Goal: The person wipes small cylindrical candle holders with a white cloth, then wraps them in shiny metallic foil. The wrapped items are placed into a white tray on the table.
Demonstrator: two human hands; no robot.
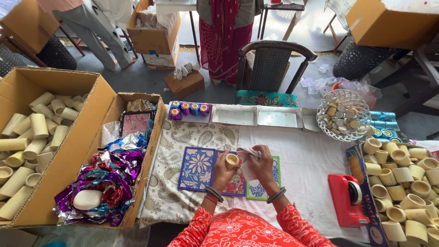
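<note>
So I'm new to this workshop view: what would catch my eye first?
Probably the left hand holding a small tan cup at table centre, the right hand pressing a pale cloth to it. Then the shiny purple foil in the left box, and the red tape dispenser on the right.

Soft, even daylight fills my view; it is bright without harsh shadows. The pale floor at the top looks washed out, as if light comes in from that far side. The crumpled foil wrappers throw small glints. My wide lens bends the cardboard boxes at the edges. My hands are sharp, with only slight softness at the corners.
</note>
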